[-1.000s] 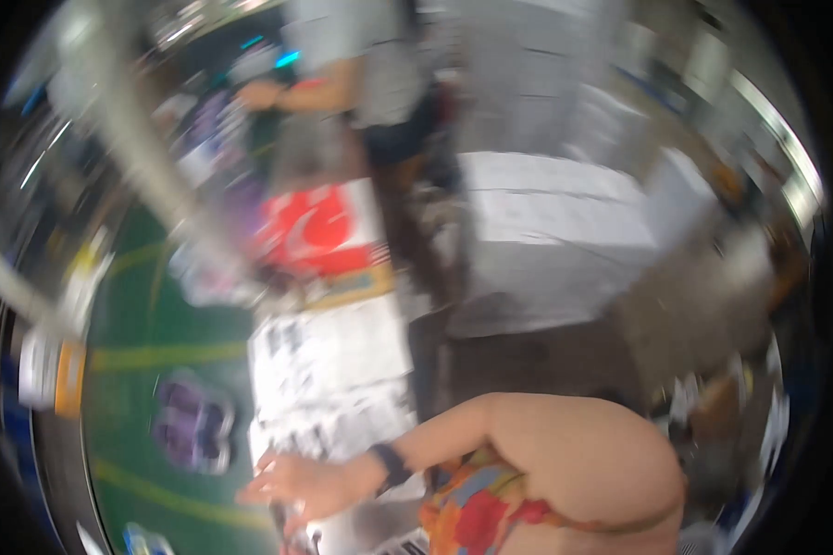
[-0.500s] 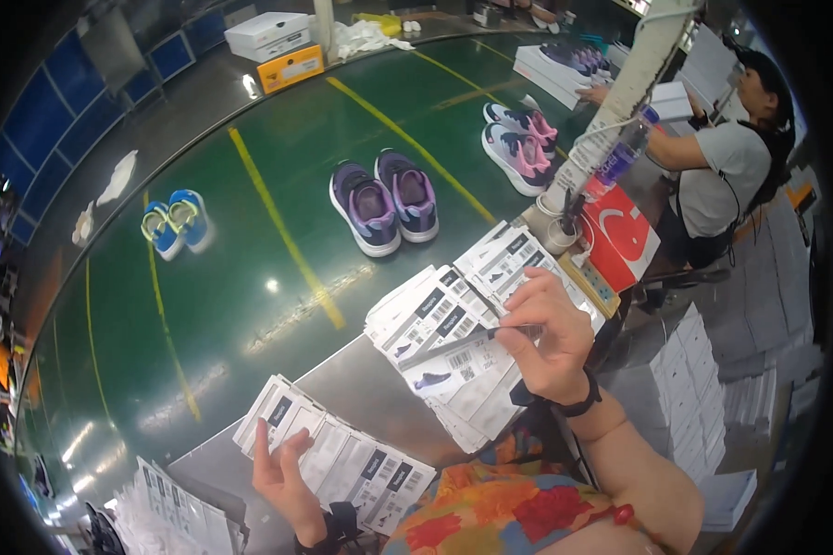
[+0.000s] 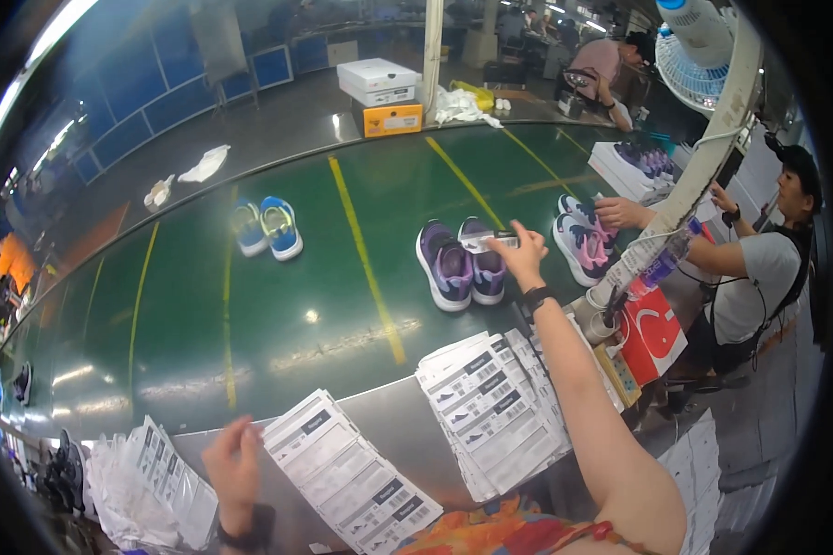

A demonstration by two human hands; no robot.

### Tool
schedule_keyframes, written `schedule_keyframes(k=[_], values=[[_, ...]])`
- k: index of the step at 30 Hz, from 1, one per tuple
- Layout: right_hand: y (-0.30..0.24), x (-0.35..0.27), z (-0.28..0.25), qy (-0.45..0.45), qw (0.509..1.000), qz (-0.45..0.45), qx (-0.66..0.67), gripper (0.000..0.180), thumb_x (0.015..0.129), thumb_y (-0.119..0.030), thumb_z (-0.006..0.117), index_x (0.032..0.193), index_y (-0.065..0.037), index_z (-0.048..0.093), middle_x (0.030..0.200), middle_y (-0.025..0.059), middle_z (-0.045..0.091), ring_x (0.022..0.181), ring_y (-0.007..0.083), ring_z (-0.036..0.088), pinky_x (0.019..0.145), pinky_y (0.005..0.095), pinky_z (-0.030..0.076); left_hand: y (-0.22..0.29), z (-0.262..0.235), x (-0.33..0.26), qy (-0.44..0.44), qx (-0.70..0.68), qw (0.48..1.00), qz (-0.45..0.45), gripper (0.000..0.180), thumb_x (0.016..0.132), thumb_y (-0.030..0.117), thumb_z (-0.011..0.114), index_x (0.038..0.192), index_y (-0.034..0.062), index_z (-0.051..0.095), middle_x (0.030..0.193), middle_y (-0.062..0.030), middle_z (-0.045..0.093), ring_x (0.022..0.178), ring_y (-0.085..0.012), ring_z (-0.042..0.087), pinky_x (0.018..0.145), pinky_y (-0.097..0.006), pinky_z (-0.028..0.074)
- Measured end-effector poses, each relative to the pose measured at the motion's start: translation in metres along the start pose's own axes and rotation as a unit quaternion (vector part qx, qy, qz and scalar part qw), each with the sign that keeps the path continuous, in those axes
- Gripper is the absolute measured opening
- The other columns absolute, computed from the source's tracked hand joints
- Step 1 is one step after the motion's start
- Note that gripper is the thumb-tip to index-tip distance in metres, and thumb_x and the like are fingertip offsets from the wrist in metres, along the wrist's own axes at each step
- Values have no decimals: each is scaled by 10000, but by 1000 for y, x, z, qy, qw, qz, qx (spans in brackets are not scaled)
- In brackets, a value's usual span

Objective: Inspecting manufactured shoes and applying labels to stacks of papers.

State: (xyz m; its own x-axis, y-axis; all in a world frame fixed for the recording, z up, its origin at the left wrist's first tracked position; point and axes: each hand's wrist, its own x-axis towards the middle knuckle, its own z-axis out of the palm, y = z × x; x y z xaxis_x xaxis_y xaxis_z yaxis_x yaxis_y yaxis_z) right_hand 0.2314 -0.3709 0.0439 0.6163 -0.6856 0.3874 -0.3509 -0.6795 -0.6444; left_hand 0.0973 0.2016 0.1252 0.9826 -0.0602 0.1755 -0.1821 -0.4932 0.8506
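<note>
My right hand (image 3: pixel 525 252) pinches a small white label (image 3: pixel 483 242) over the right shoe of a purple and navy sneaker pair (image 3: pixel 449 268). The pair stands on a green conveyor belt (image 3: pixel 342 305); whether the label touches the shoe I cannot tell. My left hand (image 3: pixel 233 467), slightly blurred, is raised with fingers apart and nothing seen in it. Beside it lies a fanned row of printed label sheets (image 3: pixel 342 462) on the metal ledge. Below my right forearm sits a second pile of label sheets (image 3: pixel 491 407), showing small shoe pictures.
Blue sneakers (image 3: pixel 280 231) stand farther left on the belt. At right, a co-worker's hand (image 3: pixel 620 213) reaches to pink and navy sneakers (image 3: pixel 583 242). A slanted post (image 3: pixel 685 203) and a red box (image 3: pixel 652 338) border the right side. Bagged sheets (image 3: pixel 171 481) lie lower left.
My right hand has gone from the label pile forward to the purple sneakers, carrying a label. My left hand has come off the left sheets. The view has tilted up; the co-worker now reaches to the pink sneakers.
</note>
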Motion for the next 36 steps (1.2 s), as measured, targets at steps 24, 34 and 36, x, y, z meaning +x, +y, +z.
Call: schedule_keyframes(k=[24, 34, 36], values=[[-84, -284, -181, -376, 917, -134, 12, 549, 774, -143, 738, 1249, 27, 523, 1135, 177, 566, 1022, 352, 535, 887, 414, 452, -59, 126, 369, -226, 336, 912, 62, 684, 673, 524, 745, 1133, 26, 654, 1061, -175, 672, 1011, -290, 645, 921, -307, 466], [-105, -311, -163, -528, 722, -4, 447, 1275, 702, -512, 815, 1523, -56, -48, 1549, 258, 113, 1434, 373, 187, 1105, 461, 286, 78, 39, 29, -326, 125, 914, 208, 523, 600, 298, 870, 1023, 83, 649, 993, -119, 625, 887, -291, 635, 767, -459, 488], [-114, -318, -164, -574, 766, -100, 271, 1253, 730, -478, 800, 1505, 5, -57, 1533, 284, 116, 1423, 408, 181, 1135, 476, 213, 87, 59, -35, -381, 265, 866, 186, 462, 687, 340, 811, 1064, 125, 654, 912, -72, 581, 808, -266, 613, 787, -455, 456]])
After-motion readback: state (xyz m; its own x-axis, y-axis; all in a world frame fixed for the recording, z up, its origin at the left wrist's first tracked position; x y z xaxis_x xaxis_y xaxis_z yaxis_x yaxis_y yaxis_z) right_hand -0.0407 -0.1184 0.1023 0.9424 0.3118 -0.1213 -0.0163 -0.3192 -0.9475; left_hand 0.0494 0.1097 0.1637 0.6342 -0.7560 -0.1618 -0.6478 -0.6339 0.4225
